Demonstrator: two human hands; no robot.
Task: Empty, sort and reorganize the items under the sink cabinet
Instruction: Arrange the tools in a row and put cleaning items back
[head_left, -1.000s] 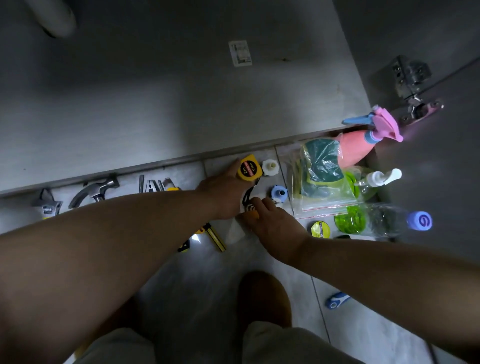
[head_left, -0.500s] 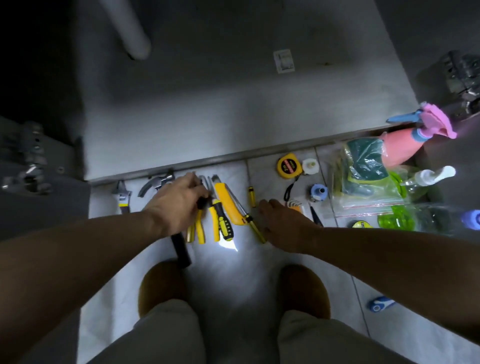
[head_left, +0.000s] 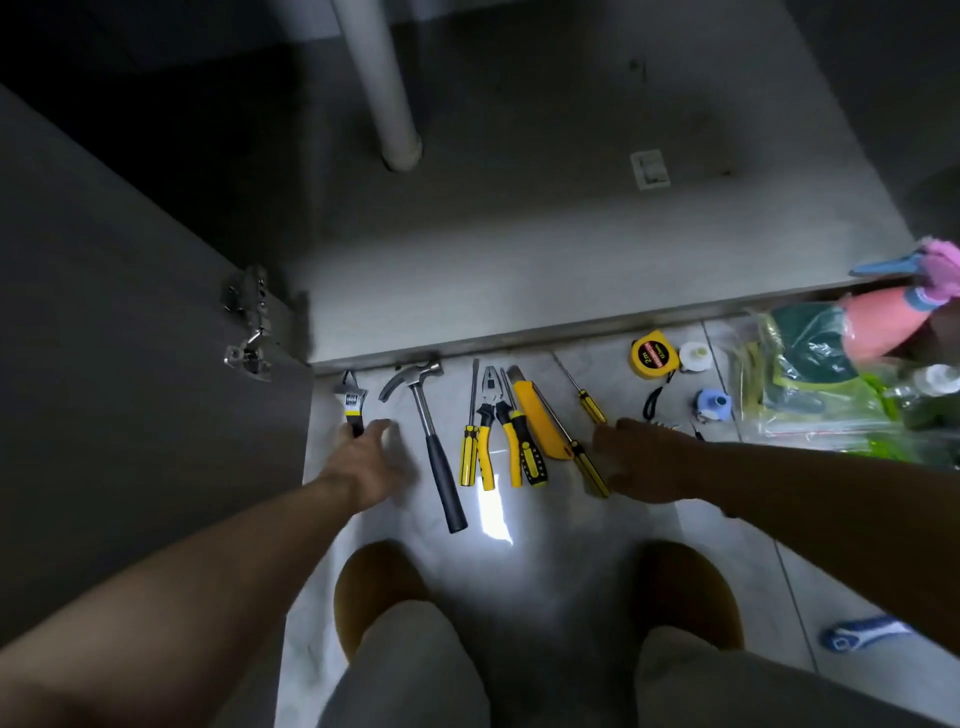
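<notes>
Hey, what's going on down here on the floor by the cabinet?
A person crouches at the open cabinet, with tools in a row on the floor: wrench, hammer, pliers, tape measure. The left hand reaches to the wrench's handle; the right hand rests beside a screwdriver. A spray bottle lies at the right.

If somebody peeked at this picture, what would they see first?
Probably the neat row of tools on the floor tiles: wrench, hammer, pliers and yellow utility knife, lined up before the open cabinet. A bright glare shines on the tile just below them, and a pink spray bottle lies at the far right.
</notes>
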